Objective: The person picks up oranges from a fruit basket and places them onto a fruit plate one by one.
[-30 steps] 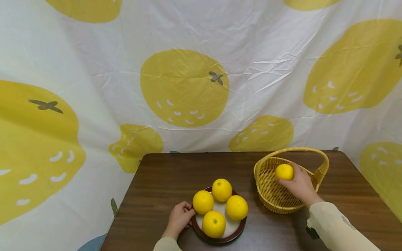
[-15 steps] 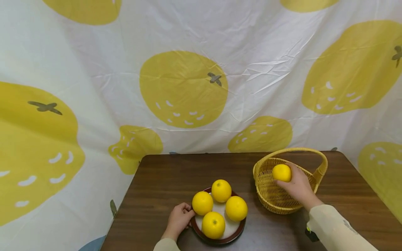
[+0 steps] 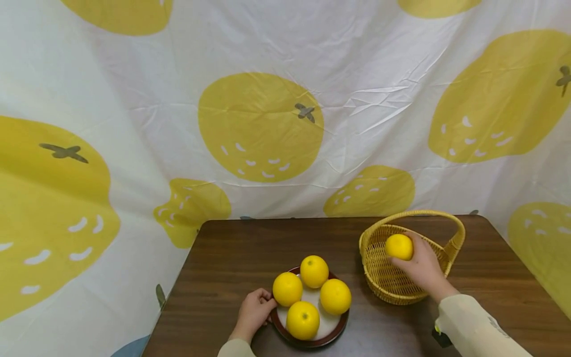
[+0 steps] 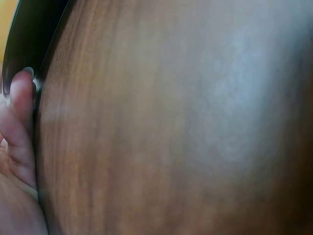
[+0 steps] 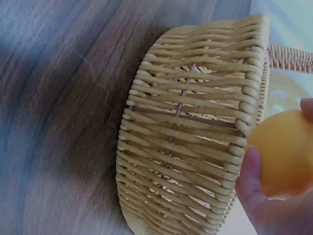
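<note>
My right hand (image 3: 421,265) holds a yellow orange (image 3: 399,247) over the opening of a wicker basket (image 3: 392,290). In the right wrist view that orange (image 5: 283,152) sits between thumb and fingers, level with the basket's rim (image 5: 252,88). My left hand (image 3: 253,313) grips the left edge of a round plate (image 3: 332,337) with a dark red rim and white middle. Several more oranges (image 3: 303,320) rest on this plate. The left wrist view has a fingertip (image 4: 22,88) against the plate's dark side (image 4: 32,34); the other fingers are partly hidden.
Both plate and basket stand on a dark wooden table (image 3: 241,248). The basket's arched handle (image 3: 419,213) rises over its opening. A white cloth (image 3: 147,148) printed with large yellow fruits hangs behind the table.
My right hand, with the orange, has shifted slightly left over the basket. The left hand stays at the plate, and the oranges on it keep their places.
</note>
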Available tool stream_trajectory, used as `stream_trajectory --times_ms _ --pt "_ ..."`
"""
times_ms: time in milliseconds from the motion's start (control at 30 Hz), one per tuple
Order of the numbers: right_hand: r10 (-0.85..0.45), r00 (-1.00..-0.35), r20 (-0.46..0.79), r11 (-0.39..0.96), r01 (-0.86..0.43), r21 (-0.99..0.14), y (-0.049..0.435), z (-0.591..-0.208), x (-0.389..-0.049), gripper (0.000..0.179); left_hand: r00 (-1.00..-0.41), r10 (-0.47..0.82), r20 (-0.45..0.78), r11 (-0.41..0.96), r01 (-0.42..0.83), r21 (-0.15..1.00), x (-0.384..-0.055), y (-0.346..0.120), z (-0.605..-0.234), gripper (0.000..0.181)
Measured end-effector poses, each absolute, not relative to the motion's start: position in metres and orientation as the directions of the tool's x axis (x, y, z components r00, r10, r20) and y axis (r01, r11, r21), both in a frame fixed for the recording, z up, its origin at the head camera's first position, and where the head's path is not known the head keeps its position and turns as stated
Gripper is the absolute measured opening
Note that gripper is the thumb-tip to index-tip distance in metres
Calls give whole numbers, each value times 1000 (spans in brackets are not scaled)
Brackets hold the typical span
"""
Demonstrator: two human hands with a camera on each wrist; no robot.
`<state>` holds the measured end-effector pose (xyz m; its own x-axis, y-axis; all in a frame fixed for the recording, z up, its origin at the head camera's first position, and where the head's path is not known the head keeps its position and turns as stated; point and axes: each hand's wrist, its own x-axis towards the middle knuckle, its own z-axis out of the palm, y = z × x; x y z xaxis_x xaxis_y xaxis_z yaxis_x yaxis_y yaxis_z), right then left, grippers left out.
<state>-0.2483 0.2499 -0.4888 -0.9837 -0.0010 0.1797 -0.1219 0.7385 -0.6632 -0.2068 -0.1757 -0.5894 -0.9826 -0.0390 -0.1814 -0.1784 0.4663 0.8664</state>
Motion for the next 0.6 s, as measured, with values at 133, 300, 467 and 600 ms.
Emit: stream_trajectory --times_ms 133,300,467,600 --pt "-7 -984 177 732 -126 -669 248 -488 -247 84 -983 -42 -181 465 -179 867 -206 -175 -589 21" --pt "-19 -983 183 738 -138 -661 247 -488 -245 85 -982 -41 -186 456 -184 871 -206 -175 -589 22" --pt "-25 -982 188 741 -144 -656 246 -489 -244 85 -981 -38 -188 453 -185 872 -206 -175 -587 22" --pt "-23 -983 181 735 -139 -664 245 -488 -242 85 -982 -38 -186 457 -183 870 -206 -175 -587 22"
